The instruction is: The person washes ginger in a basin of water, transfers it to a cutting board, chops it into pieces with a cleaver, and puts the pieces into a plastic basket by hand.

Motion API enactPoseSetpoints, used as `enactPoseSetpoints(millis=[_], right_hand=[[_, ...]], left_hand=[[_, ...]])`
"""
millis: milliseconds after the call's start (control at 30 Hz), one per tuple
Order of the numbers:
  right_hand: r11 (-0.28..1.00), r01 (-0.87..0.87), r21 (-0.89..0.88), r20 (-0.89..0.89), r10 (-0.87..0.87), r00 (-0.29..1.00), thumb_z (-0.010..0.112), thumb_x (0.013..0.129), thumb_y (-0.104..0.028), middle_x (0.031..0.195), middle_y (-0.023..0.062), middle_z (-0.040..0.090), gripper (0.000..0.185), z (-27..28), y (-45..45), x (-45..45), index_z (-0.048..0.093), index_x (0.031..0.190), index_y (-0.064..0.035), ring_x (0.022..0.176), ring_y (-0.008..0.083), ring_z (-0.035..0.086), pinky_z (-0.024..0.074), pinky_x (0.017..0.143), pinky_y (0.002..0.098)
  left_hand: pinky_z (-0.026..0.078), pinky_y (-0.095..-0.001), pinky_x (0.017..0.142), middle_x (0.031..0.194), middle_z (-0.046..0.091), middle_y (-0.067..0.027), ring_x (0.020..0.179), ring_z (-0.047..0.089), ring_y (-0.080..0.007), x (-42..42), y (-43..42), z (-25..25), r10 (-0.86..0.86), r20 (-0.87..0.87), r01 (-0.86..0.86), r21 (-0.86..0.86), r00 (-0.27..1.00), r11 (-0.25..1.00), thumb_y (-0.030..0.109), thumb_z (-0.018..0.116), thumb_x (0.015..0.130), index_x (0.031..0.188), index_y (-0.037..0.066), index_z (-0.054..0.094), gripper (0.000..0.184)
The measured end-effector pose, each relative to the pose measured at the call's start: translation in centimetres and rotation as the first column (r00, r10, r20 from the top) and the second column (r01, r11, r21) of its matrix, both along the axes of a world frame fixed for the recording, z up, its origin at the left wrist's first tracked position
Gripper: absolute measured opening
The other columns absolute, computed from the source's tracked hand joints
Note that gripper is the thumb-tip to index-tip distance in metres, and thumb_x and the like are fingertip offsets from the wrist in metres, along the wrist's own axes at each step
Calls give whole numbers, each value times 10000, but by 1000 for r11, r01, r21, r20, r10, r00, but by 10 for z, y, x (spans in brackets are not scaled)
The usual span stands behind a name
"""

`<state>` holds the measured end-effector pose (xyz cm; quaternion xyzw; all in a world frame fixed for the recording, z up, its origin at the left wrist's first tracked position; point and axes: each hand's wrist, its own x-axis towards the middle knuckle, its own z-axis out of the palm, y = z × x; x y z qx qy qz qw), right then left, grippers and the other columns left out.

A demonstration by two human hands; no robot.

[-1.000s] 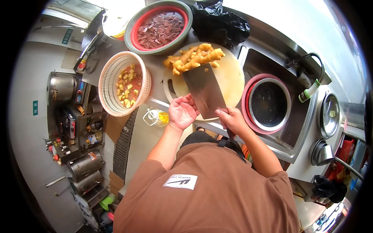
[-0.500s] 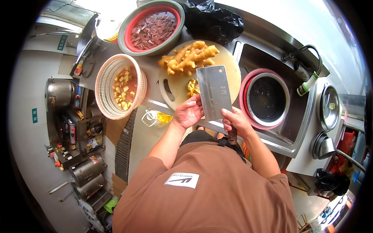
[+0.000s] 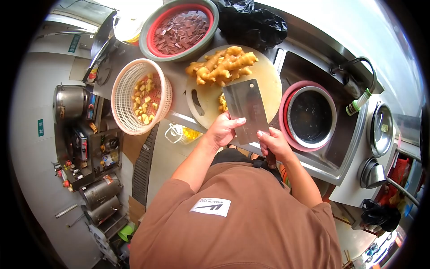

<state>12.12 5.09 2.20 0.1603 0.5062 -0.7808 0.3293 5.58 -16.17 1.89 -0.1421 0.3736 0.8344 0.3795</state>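
Note:
A broad cleaver (image 3: 245,107) is held up over the near edge of the round cutting board (image 3: 268,83), its flat side facing me. My right hand (image 3: 274,144) is closed around its brown handle. My left hand (image 3: 222,129) pinches the lower left edge of the blade, thumb on the front face and the other fingers partly hidden behind. Knobbly ginger root (image 3: 222,65) lies at the far side of the board. Cut ginger pieces (image 3: 222,103) sit behind the blade, mostly covered by it.
Left of the board stands a pale plastic basket (image 3: 120,101) with ginger chunks. Behind are a grey basin (image 3: 144,42) with a red strainer of dark brown pieces and a black plastic bag (image 3: 255,27). A metal bowl (image 3: 332,114) sits inside the sink (image 3: 286,67) at right, near a faucet (image 3: 358,102).
My left thumb has come onto the front of the blade, where the palm was open beside it before. The cleaver has moved slightly down and tilted a little to the left.

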Motion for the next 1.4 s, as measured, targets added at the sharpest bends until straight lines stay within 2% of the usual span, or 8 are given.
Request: enactPoseSetpoints(millis=[300, 367, 400, 467, 667, 767, 1200, 1400], right_hand=[[955, 258, 146, -18, -258, 966, 631, 951, -246, 603, 4, 489, 228, -5, 44, 5, 513, 899, -58, 435, 101, 476, 408, 429, 256], [948, 245, 204, -6, -249, 968, 632, 951, -250, 603, 3, 493, 232, -15, 41, 10, 514, 900, -57, 431, 100, 473, 404, 425, 255], [939, 223, 262, 7, -233, 972, 634, 951, -254, 603, 3, 497, 236, -20, 39, 13, 515, 901, -56, 426, 99, 469, 399, 421, 254], [938, 239, 250, 19, -251, 968, 636, 947, -256, 596, 4, 495, 244, -38, 26, 23, 510, 896, -54, 418, 97, 459, 399, 416, 250], [922, 334, 197, 26, -345, 938, 605, 967, -255, 596, 2, 491, 231, -61, -12, 28, 507, 898, -57, 448, 95, 476, 417, 429, 262], [933, 298, 200, 25, -309, 951, 605, 967, -252, 603, -1, 495, 226, -66, -26, 16, 512, 907, -55, 453, 94, 481, 423, 436, 262], [987, 121, 103, 37, -125, 991, 599, 981, -252, 611, 3, 494, 197, -64, -76, 23, 501, 908, -97, 457, 113, 483, 431, 456, 271], [989, -5, 146, -64, 15, 998, 572, 991, -217, 596, 5, 493, 203, 2, -103, 4, 500, 897, -52, 435, 110, 475, 422, 439, 270]], left_hand=[[513, -246, 741, 1023, 618, -44, 897, 593, -116, -7, -32, -16, 263, -85, -277, -282, 961, 919, -37, 609, 905, 1071, 60, 620, 193], [510, -283, 862, 1107, 604, -87, 994, 600, -174, -10, -29, -40, 91, -636, -534, -551, 766, 641, -47, 555, 915, 1097, 27, 625, 208], [510, -283, 862, 1107, 604, -87, 994, 600, -174, -14, -27, -44, 91, -637, -535, -551, 765, 641, -47, 555, 915, 1097, 27, 625, 208], [486, -353, 952, 1157, 592, -145, 1087, 596, -290, -22, -24, -51, -427, -815, -760, -548, 390, 350, -78, 516, 887, 1161, -23, 602, 293], [424, -450, 1022, 1235, 571, -186, 1171, 530, -372, -34, -12, -84, -433, -800, -723, -579, 416, 377, 260, 649, 890, 1217, 22, 611, 406], [384, -498, 1046, 1302, 523, -183, 1226, 449, -405, -37, -4, -85, -717, -633, -779, -592, 291, 207, 513, 728, 788, 1250, 48, 610, 665], [446, -450, 946, 1211, 565, -123, 1089, 520, -336, -17, 5, -84, -568, -765, -820, -514, 305, 252, 276, 782, 754, 1179, 84, 648, 485], [442, -460, 961, 1215, 578, -171, 1109, 537, -365, -18, -37, 5, -494, -840, -927, -340, 224, 157, 174, 783, 769, 1172, 25, 631, 456]])
